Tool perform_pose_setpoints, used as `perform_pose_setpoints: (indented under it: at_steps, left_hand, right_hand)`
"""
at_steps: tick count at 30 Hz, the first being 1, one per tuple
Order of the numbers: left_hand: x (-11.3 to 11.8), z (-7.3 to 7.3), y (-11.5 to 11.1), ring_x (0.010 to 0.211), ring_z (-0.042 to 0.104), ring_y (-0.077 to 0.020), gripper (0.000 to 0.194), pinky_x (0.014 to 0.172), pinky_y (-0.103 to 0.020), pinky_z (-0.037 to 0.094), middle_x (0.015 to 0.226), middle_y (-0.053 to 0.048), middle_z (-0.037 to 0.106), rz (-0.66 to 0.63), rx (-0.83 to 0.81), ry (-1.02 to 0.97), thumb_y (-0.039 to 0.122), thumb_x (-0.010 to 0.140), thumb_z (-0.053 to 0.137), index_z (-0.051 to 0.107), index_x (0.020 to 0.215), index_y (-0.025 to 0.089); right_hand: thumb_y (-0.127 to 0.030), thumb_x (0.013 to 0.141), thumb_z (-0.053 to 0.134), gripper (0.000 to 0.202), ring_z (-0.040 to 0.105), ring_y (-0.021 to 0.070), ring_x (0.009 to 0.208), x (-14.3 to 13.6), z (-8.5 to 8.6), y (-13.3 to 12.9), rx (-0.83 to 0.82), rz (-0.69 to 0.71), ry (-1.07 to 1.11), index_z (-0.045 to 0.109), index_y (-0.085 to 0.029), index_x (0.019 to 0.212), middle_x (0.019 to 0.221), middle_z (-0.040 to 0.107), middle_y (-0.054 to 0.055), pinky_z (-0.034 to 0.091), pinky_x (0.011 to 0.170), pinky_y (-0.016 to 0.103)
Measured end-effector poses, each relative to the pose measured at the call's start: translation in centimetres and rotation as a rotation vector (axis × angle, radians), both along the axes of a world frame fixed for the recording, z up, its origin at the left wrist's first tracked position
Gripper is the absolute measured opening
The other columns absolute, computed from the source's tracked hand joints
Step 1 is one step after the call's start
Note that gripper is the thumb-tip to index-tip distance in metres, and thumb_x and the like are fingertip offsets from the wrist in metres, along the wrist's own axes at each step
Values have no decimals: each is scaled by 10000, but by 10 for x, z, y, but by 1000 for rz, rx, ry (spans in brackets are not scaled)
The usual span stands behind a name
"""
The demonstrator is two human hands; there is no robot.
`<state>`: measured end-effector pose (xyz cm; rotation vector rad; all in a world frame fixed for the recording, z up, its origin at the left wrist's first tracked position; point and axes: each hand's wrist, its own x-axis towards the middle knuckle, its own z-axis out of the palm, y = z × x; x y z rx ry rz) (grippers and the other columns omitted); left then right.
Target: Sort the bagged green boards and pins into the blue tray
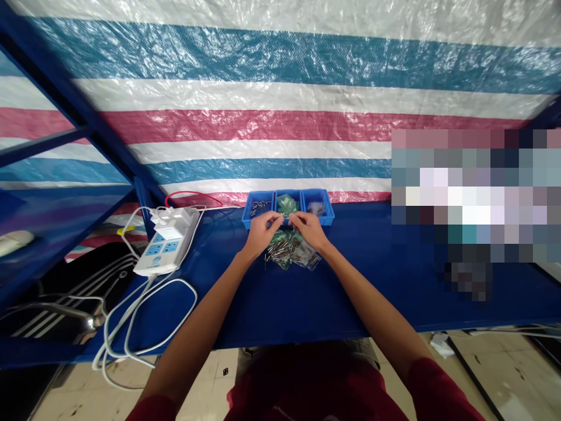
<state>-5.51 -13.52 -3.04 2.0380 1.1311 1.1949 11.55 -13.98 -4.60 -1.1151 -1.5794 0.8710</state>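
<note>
Reaching forward across a deep-blue tabletop, two bare arms in dark red short sleeves bring both hands close together, with a narrow gap between them. The left hand and the right hand are level, each with thumb and fingers curled inward and drawn near one another. Their tips are too small to make out, so I cannot tell whether either grip is fully closed or has hold of something.

Just beyond the hands, three open blue plastic bins stand side by side against the wall covering. The left bin contains thin, dark metal pieces; the middle bin is heaped with crumpled green plastic packets; the right bin holds clear plastic packets. On the table, just below the hands, lies a loose pile of slim, silvery metal pieces, perhaps screws, with clear plastic bags at its right side.

Well to the left, a white power strip with blue sockets has white plug adapters in it, and a looped white cable beside it. Behind everything hangs a shiny plastic sheet striped white, blue and red.
</note>
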Motion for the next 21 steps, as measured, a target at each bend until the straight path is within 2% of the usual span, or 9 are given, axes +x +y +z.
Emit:
perform_pose_setpoints:
  at_steps: [3,8,14,21]
  left_hand:
    - [-3,-7,-6,629,552,-146,242,595,-251,434,713,-31,645,-23,-28,-32,371,846,557,645,759,163]
    - [-9,-10,-7,511,480,-114,248,524,-248,408,650,-22,632,-109,-125,-149,375,818,586,629,706,157]
    - [-6,-13,-8,568,532,-119,288,544,-229,430,725,-29,665,-45,-53,-132,423,850,584,661,787,152]
    - [-6,-15,-9,592,556,-132,315,550,-229,444,741,-45,672,-23,18,-71,428,878,554,667,788,148]
  right_hand:
    - [-561,850,523,425,425,116,522,-1,-4,-6,-31,74,41,614,-175,699,563,481,-24,344,529,251]
    - [-569,843,538,418,440,118,552,-3,-9,-12,16,145,77,607,-175,720,606,501,-14,360,552,252]
    - [-498,836,568,334,506,133,626,-5,-16,-14,89,10,90,633,-175,784,735,619,23,402,608,261]
    - [-475,846,562,317,523,148,651,-3,-10,-17,101,-55,47,664,-178,802,765,647,38,413,621,268]
